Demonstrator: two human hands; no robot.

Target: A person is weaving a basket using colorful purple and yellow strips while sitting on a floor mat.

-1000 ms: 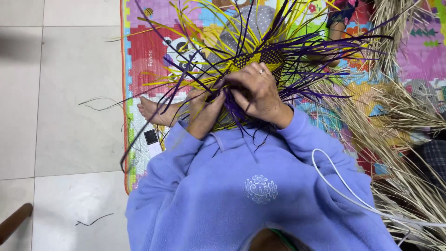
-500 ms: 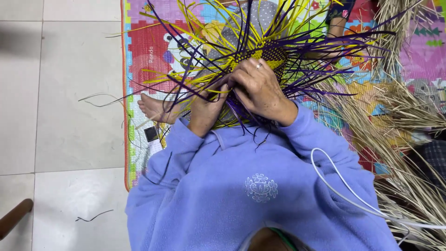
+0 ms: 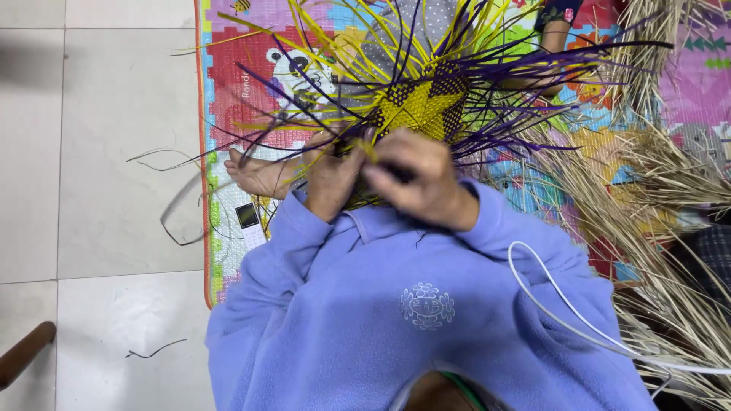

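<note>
Woven mat piece point(image 3: 422, 106) of yellow and purple strips sits over the play mat point(image 3: 228, 68) | my left hand point(image 3: 331, 179) pinches strips | my right hand point(image 3: 419, 183) grips strips beside it

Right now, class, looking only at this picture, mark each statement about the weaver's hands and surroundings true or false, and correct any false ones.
1. Both hands, the left hand and the right hand, are on the yellow and purple woven piece. True.
2. The person wears a red sweatshirt. False: the sweatshirt is light purple.
3. A pile of dry straw lies to the person's right. True.
4. The work sits on bare tiles. False: it sits over a colourful play mat.
5. A bare foot rests on the mat. True.
</note>
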